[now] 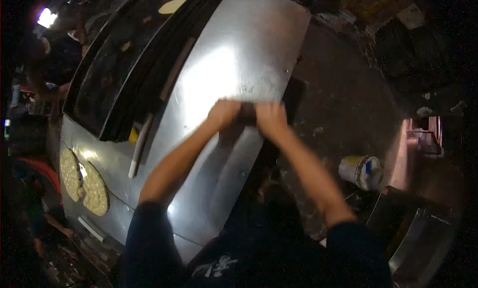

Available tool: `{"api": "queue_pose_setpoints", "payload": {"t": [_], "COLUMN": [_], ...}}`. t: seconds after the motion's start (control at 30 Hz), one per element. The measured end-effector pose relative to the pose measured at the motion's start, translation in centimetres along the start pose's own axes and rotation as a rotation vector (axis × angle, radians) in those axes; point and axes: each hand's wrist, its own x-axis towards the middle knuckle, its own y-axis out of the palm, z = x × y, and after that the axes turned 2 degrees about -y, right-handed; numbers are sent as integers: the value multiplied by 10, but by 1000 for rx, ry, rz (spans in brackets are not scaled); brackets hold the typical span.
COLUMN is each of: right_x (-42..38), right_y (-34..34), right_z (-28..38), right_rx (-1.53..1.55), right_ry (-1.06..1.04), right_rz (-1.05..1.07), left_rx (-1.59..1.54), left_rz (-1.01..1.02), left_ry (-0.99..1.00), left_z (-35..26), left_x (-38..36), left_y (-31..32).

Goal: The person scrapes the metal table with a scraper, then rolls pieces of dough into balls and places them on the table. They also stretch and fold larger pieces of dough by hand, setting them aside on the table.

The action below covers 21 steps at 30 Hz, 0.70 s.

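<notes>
Both hands are out in front of me over the shiny metal tabletop (219, 163), close together and smeared by motion. My left hand (224, 114) is closed on the left end of a dark, short object (247, 114). Its right end is in my right hand (271, 117), whose fingers also look closed. I cannot tell what kind of thing the dark object is. It overlaps the tabletop near its right edge, and the arms' reflection shows below it.
A long dark griddle or belt (107, 74) runs along the left, with pale dough rounds (172, 5) at its far end. Two bumpy flatbreads (94, 188) lie nearer, beside a pale rod (141, 146). A white bucket (359, 171) stands right. People (55, 226) are at far left.
</notes>
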Motion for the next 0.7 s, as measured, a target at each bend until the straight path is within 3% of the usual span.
{"api": "queue_pose_setpoints", "payload": {"t": [0.07, 0.13, 0.17, 0.23, 0.3, 0.33, 0.43, 0.47, 0.5, 0.53, 0.6, 0.63, 0.7], "right_x": [20, -8, -38, -31, 8, 1, 4, -5, -14, -23, 44, 66, 18], "right_y": [-12, 30, 35, 39, 31, 31, 7, 14, 22, 23, 2, -2, 0], "right_z": [-13, -24, -6, -11, -30, -28, -27, -24, -23, -17, -45, -55, -42], "right_rx": [77, -62, -130, -77, -126, -123, -137, -99, -61, -24, -88, -135, -87], "right_ry": [33, -159, -107, -143, -137, -133, -53, -49, -48, -47, -16, -12, -26], "right_rz": [211, -219, -361, -342, -274, -271, -92, -131, -170, -208, -139, -62, -90], "left_rx": [72, 118, 123, 259, 45, 86, 155, 113, 214, 219, 50, 186, 108], "left_rz": [-25, -82, -127, -697, 89, 174, 275, 133, -62, -235, -72, -48, 156], "left_ry": [-11, 46, 119, 415, -61, -36, 43, 14, 183, 204, 17, 91, 23], "left_z": [7, -5, -10, -19, -12, -8, -24, -31, -24, -22, -4, 4, -23], "left_x": [34, 13, -18, -23, 20, 40, 26, 5, -1, 4, 60, 88, 58], "left_y": [1, 18, 28, 21, -12, -27, -36, -11, 17, 17, -11, -21, -51]}}
